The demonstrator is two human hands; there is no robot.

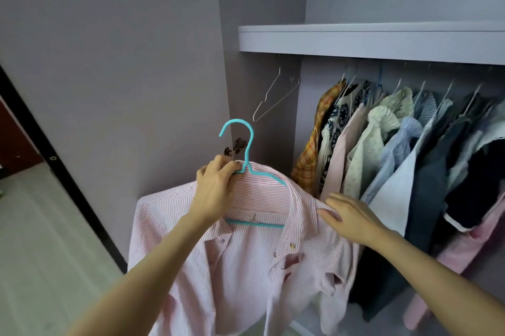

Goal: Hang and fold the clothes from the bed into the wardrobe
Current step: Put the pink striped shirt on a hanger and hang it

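A pink striped shirt (240, 262) hangs on a turquoise hanger (247, 150) in front of the open wardrobe. My left hand (217, 188) grips the hanger's neck together with the shirt collar and holds the shirt up. With flat fingers, my right hand (348, 217) rests on the shirt's right shoulder. The hanger's hook points up, below the rail and free of it. The shirt front is partly unbuttoned.
Several shirts and dark garments (404, 150) hang on the rail at the right, under a grey shelf (369, 40). An empty wire hanger (276, 96) hangs at the rail's left end. The wardrobe's side panel with a hinge (235, 147) stands behind the hook. A dark door frame (54, 158) runs down the left.
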